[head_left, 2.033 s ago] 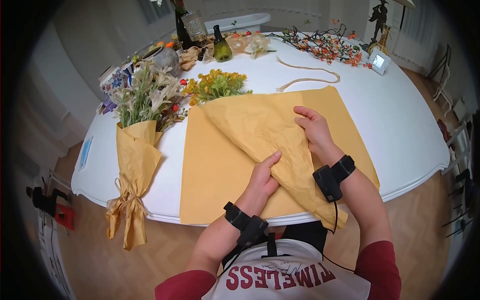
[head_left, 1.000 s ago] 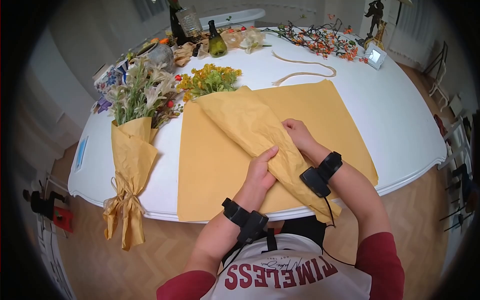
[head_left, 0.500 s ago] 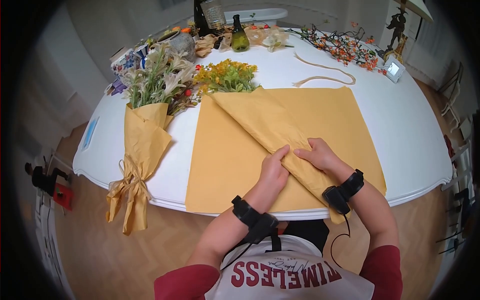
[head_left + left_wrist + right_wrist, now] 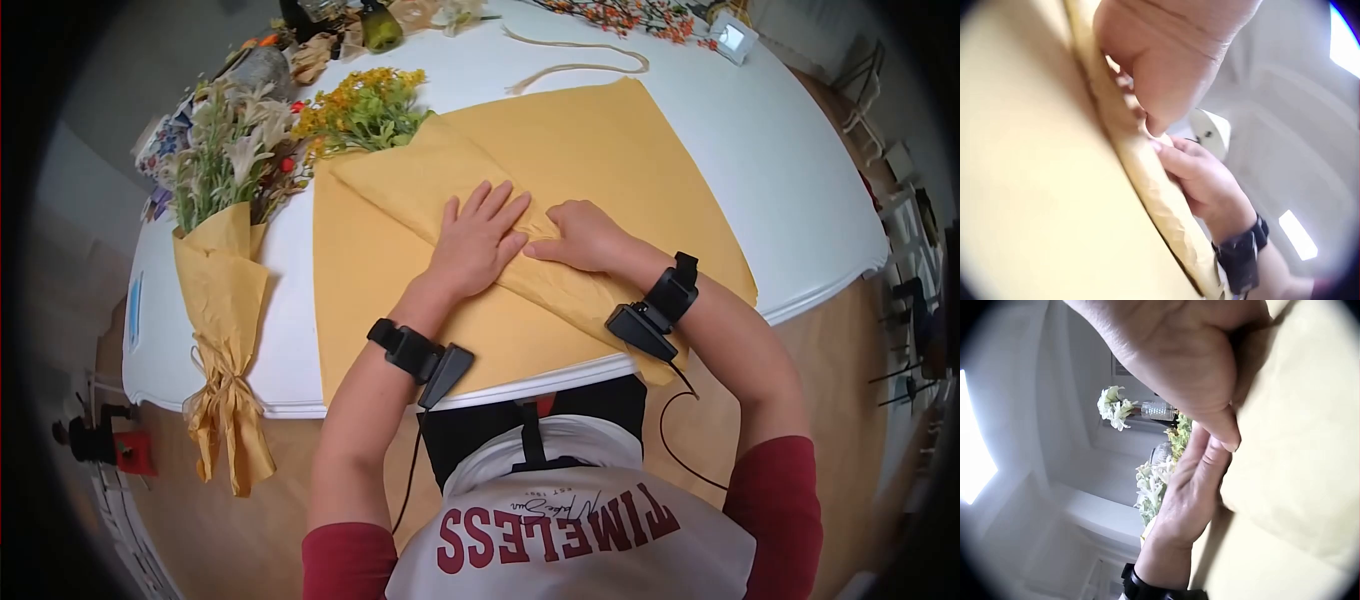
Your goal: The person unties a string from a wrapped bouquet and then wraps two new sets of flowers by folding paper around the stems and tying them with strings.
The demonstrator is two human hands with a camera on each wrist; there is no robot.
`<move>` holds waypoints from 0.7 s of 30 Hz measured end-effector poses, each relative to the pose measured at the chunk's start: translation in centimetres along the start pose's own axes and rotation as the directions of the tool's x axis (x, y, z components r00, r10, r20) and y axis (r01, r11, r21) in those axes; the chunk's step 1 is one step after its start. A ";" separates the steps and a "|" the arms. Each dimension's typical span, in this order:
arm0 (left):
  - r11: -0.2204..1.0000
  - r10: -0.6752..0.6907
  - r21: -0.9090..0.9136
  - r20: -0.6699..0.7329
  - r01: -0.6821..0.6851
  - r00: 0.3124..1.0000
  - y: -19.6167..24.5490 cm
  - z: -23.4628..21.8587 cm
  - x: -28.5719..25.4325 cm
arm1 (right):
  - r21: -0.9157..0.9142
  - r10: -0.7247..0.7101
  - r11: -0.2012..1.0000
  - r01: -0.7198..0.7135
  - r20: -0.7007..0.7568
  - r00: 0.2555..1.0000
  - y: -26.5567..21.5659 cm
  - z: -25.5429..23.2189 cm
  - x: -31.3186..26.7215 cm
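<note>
A yellow paper cone (image 4: 400, 178) lies slantwise on a larger paper sheet (image 4: 650, 170), with yellow-orange flowers and green leaves (image 4: 370, 112) showing at its upper left end. The left hand (image 4: 478, 240) rests on the cone's middle with its fingers spread and palm down. Close beside it, the right hand (image 4: 590, 238) pinches the cone's paper, thumb toward the left hand; its other fingers are partly hidden. In the left wrist view, the right hand (image 4: 1210, 187) has its thumb on the rolled edge (image 4: 1166, 200). Stems inside the paper are hidden.
A wrapped bouquet of white flowers (image 4: 222, 280) lies at the left, its tied end over the table edge. Behind are a grey pot (image 4: 258, 72), a green bottle (image 4: 381, 30), a cord (image 4: 580, 66), orange-berried branches (image 4: 640, 16) and a small framed object (image 4: 735, 40).
The loose paper flap has come down over the flowers' stems. The left hand has gone from gripping the cone's edge to lying spread on top; the right hand has shifted to the cone's middle.
</note>
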State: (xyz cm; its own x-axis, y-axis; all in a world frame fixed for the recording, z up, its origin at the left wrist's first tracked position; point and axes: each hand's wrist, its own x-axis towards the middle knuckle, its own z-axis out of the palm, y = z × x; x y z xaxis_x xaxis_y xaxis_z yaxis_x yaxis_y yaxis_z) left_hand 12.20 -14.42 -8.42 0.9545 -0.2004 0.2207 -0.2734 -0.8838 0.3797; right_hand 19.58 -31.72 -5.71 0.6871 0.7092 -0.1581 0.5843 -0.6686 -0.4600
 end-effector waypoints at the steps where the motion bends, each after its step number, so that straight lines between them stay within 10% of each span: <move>1: 0.999 -0.003 0.033 0.015 0.002 1.000 -0.4 0.2 -0.1 | 0.001 0.018 1.000 -0.018 -0.001 1.000 0.0 -0.1 -0.4; 6: 0.995 0.018 0.095 0.001 -0.018 1.000 -0.7 0.6 0.0 | -0.281 -0.121 0.956 0.078 -0.137 0.983 0.2 0.0 -2.8; 13: 0.995 0.009 0.097 0.056 -0.015 0.998 -0.2 0.0 0.1 | -0.199 -0.041 0.980 0.027 -0.065 0.997 2.8 -3.9 -0.9; 21: 0.996 -0.011 0.089 0.079 0.004 0.997 -0.1 -0.4 0.1 | -0.309 -0.112 0.948 -0.078 -0.551 0.827 11.5 -8.1 13.7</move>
State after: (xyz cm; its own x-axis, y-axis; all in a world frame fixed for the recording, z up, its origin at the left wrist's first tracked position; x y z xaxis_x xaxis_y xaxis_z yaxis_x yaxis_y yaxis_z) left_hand 12.30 -14.23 -8.08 0.9639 -0.2235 0.1444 -0.2578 -0.9188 0.2989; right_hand 39.21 -31.54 -6.09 0.7408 0.5381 0.4021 0.6340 -0.7579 -0.1538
